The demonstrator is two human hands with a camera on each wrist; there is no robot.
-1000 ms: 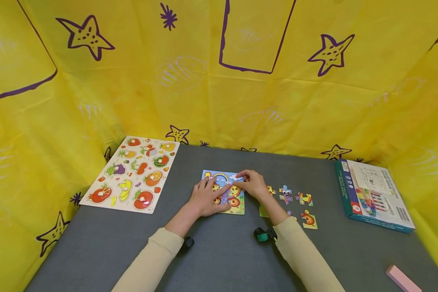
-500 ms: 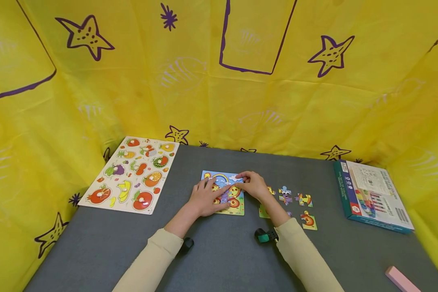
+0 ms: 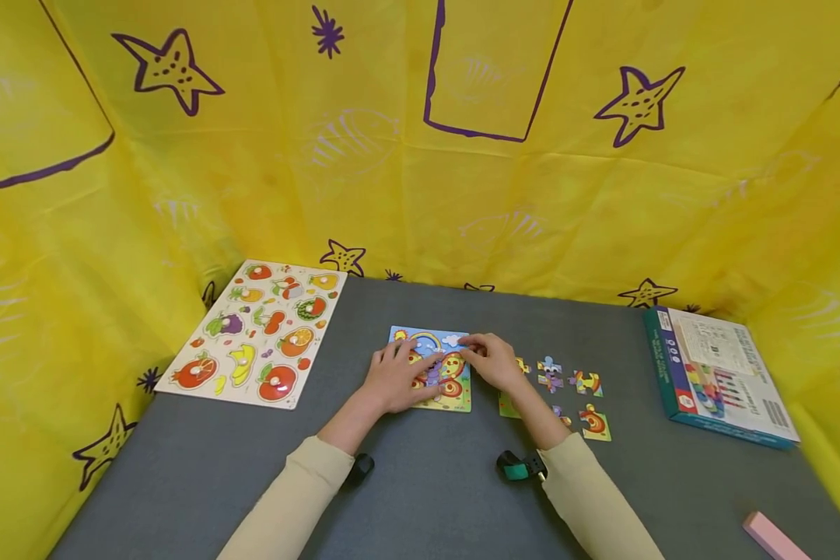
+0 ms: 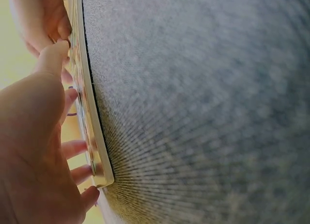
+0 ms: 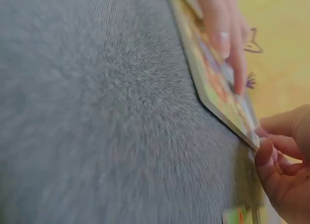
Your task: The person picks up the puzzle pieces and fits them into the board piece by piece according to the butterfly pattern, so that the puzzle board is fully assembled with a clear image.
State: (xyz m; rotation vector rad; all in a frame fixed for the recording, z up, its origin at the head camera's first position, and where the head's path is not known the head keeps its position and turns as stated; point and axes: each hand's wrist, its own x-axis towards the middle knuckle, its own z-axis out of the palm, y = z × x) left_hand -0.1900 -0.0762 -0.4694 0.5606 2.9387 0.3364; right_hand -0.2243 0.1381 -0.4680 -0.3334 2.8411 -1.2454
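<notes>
A small jigsaw puzzle [image 3: 451, 398] in a tray, with a rainbow and a butterfly picture, lies mid-table. My left hand [image 3: 397, 379] rests on it, fingers spread over the left and middle pieces. At its upper right edge, my right hand [image 3: 491, 362] has its thumb and index finger close together. In the right wrist view, the right thumb and index finger [image 5: 286, 125] pinch at the puzzle's corner. The left wrist view shows the left fingers [image 4: 75, 149] along the tray's rim. Loose puzzle pieces [image 3: 550, 375] lie right of the puzzle, some partly hidden by the right arm.
A wooden fruit peg board [image 3: 250, 393] lies to the left. On the right is a teal and white box [image 3: 731, 377], and a pink block [image 3: 775, 535] sits near the front right. Yellow printed cloth [image 3: 420, 187] hangs behind the grey table [image 3: 420, 482].
My right hand has shifted slightly right, its fingertips drawing toward the puzzle's upper right edge. My left hand stays in place on the puzzle.
</notes>
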